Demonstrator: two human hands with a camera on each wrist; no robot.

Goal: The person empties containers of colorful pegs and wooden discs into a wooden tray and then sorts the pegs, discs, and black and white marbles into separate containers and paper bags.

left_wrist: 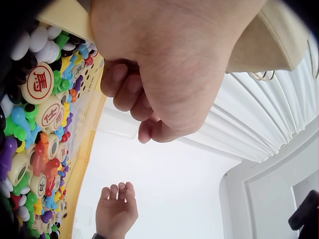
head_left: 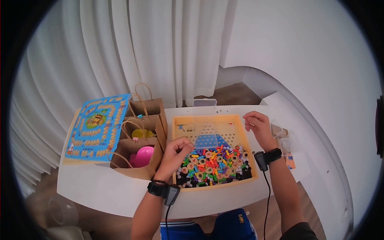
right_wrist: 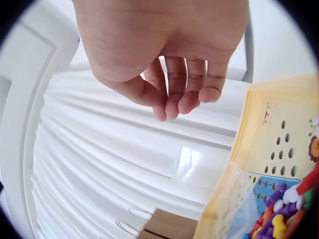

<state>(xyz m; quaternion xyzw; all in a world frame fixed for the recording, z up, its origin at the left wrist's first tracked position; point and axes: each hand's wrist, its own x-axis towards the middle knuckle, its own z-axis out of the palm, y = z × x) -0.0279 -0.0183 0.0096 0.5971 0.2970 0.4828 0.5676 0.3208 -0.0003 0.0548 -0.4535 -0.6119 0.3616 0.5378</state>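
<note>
My left hand [head_left: 176, 154] is at the left side of a shallow yellow wooden tray [head_left: 257, 181], its fingers curled and gripping a clear plastic box [head_left: 206, 141]. The box is see-through and hangs over the tray's far half; its rounded corner shows past the fingers in the left wrist view. My right hand [head_left: 259, 125] is raised by the tray's far right corner, with fingers loosely bent and nothing in them. Heaped in the tray's near half are colourful plastic pegs [head_left: 219, 159], round wooden Chinese chess pieces [left_wrist: 38, 83], and black and white pieces [left_wrist: 39, 39].
Brown paper bags [head_left: 138, 172] stand left of the tray, one with a pink object [head_left: 143, 157] inside. A blue printed game board [head_left: 98, 126] leans beyond them. Small packets [head_left: 286, 148] lie to the right on the white table [head_left: 100, 184]. White curtains [head_left: 156, 48] hang behind.
</note>
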